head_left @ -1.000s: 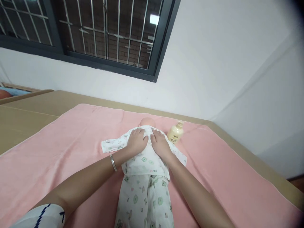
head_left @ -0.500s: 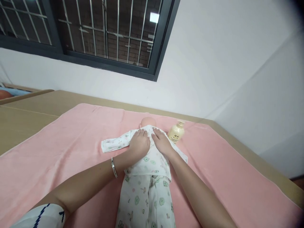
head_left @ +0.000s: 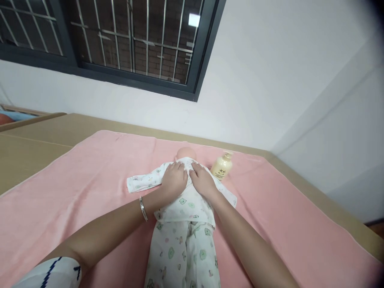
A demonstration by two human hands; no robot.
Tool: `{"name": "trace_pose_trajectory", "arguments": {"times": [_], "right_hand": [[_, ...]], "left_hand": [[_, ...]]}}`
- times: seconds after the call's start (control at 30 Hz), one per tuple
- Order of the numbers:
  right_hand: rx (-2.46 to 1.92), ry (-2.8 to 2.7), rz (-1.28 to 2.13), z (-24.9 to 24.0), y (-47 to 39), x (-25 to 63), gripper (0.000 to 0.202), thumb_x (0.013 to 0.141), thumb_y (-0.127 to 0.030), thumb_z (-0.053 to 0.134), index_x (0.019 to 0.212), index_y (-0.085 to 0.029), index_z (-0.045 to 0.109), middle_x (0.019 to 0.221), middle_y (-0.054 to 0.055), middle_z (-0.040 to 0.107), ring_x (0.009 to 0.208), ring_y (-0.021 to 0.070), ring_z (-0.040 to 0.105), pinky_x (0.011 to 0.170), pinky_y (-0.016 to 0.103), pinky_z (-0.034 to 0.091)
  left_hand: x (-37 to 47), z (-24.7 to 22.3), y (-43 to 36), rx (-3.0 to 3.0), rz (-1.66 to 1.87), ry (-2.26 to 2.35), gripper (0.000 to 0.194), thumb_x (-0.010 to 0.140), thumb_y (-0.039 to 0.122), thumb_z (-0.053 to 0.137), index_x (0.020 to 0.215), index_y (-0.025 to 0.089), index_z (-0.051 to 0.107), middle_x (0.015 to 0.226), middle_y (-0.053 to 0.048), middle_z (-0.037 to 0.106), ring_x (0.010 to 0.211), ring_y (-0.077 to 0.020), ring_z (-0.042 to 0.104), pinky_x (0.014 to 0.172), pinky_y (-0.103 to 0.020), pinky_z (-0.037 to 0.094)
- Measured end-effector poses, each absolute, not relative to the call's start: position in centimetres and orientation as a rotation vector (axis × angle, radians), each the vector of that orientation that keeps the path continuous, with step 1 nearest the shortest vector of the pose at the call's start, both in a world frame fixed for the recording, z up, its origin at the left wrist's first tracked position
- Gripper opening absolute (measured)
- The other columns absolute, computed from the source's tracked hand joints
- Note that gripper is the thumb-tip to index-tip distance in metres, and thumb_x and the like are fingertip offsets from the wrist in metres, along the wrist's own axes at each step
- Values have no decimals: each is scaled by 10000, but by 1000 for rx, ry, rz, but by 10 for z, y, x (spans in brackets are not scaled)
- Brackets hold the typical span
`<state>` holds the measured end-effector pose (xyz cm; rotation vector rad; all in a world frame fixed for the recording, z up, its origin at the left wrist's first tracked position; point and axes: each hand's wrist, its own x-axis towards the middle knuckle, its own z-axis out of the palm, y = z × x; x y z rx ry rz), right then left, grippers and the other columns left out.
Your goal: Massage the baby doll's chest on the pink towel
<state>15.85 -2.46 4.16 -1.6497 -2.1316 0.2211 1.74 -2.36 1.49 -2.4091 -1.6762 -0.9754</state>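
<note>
A baby doll in a white printed top (head_left: 187,204) and matching trousers (head_left: 169,248) lies stretched out, its bald head (head_left: 186,153) at the far end. My left hand (head_left: 175,180) rests on the left side of the doll's upper body, fingers laid out over the cloth. On the right side my right hand (head_left: 204,180) lies the same way, its thumb pointing in toward the left hand. Neither hand grips anything. Just beyond the right hand stands a pale yellow pump bottle (head_left: 222,166). Both hands partly cover the top, and the doll's face does not show.
Under the doll a pink blanket (head_left: 99,176) covers much of a wooden surface (head_left: 39,132). A white wall (head_left: 240,88) with a barred, dark-framed window (head_left: 129,44) rises behind. Blue and orange items (head_left: 15,116) show at the far left.
Both hands stay on the doll's upper body, with only a slight shift of the fingers on the cloth. The view has moved a little. The bottle stands where it was.
</note>
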Motion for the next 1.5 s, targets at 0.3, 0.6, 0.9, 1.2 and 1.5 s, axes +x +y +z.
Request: {"name": "trace_pose_trajectory", "arguments": {"times": [0.3,0.6,0.9,1.2,1.5], "right_hand": [[-1789,-2162,54,41,-37,146,471,1005,-219,298,1391,-55,514,1455,191,495,1379,307,420,1160,479,282],[-1690,-2134,101,43,-38,147,475,975,-236,400,1407,-95,536,1461,155,505,1394,280,424,1178,425,294],[-1528,-2085,180,31,-21,161,490,957,-273,414,1395,-100,548,1438,145,532,1396,283,421,1178,461,291],[-1454,-2085,358,37,-19,170,508,940,-334,474,1406,-146,545,1472,122,500,1419,269,402,1209,466,244],[-1520,-2145,197,38,-21,165,479,977,-304,422,1400,-106,528,1466,136,505,1394,262,429,1180,425,292]], "left_hand": [[12,21,-21,-2486,-1007,-1720,355,953,253,403,1185,106,627,1255,-151,664,1184,-284,595,1058,-420,442],[12,11,-14,-2501,-1022,-1744,404,959,255,361,1247,81,584,1342,-168,605,1270,-297,528,1110,-444,388],[13,10,-15,-2489,-1065,-1731,438,955,280,380,1290,76,575,1372,-172,591,1286,-312,518,1119,-467,380],[14,9,-18,-2482,-1041,-1756,454,936,266,426,1332,76,541,1396,-184,570,1337,-319,480,1139,-473,359],[15,19,-24,-2530,-1002,-1788,426,917,228,396,1286,108,572,1360,-161,600,1278,-300,526,1106,-455,391]]}}
